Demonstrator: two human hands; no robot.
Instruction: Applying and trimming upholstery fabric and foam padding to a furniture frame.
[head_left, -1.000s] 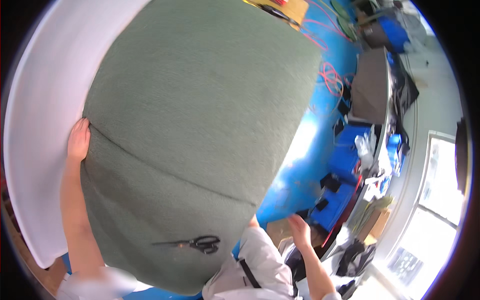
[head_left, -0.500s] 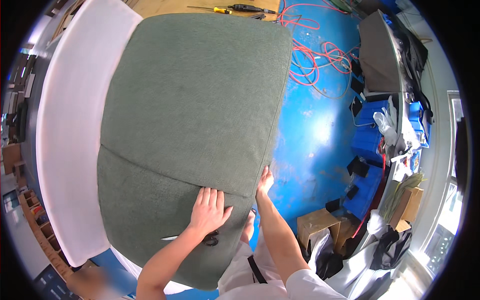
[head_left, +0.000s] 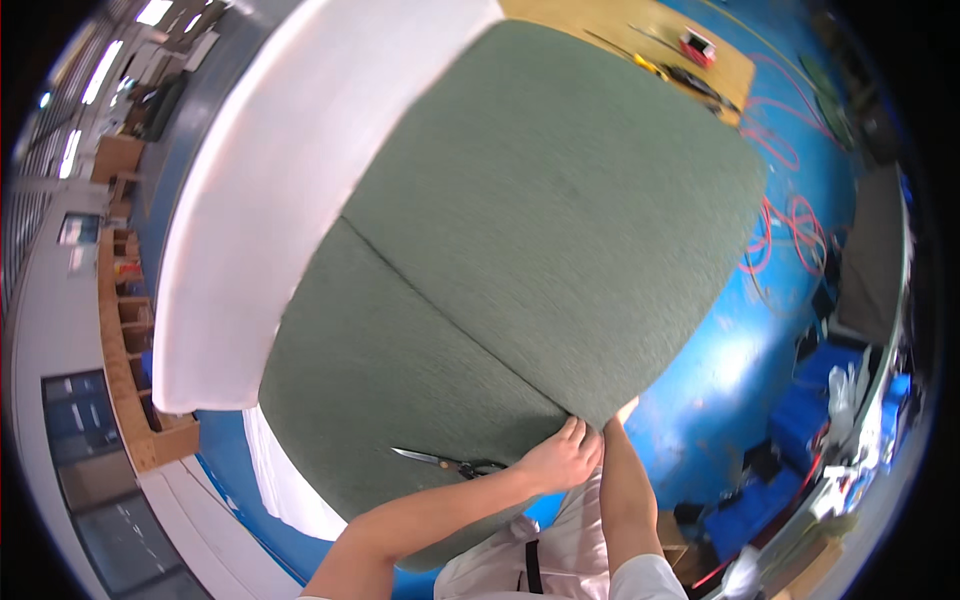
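A large cushion in grey-green fabric (head_left: 540, 200) spreads before me, crossed by a seam (head_left: 440, 303) that runs to its near right edge. At that end of the seam, my left hand (head_left: 562, 455) has its fingers curled and pressed together on the fabric. My right hand (head_left: 626, 410) is at the cushion's edge just beyond it, its fingers mostly hidden by the cushion. Scissors (head_left: 440, 461) with dark handles lie on the near part of the fabric, beside my left forearm, their blades pointing left.
A long white padded piece (head_left: 270, 190) borders the cushion's left side. Beyond the far edge, a wooden board (head_left: 640, 20) carries a yellow-handled screwdriver (head_left: 650, 66) and a black tool (head_left: 695, 82). Red hoses (head_left: 800, 235) coil on the blue floor, near blue bins (head_left: 800, 410).
My view has swung left, so the cushion appears turned. My left hand went from lying flat by the seam to curled fingers at its right end, close to my right hand.
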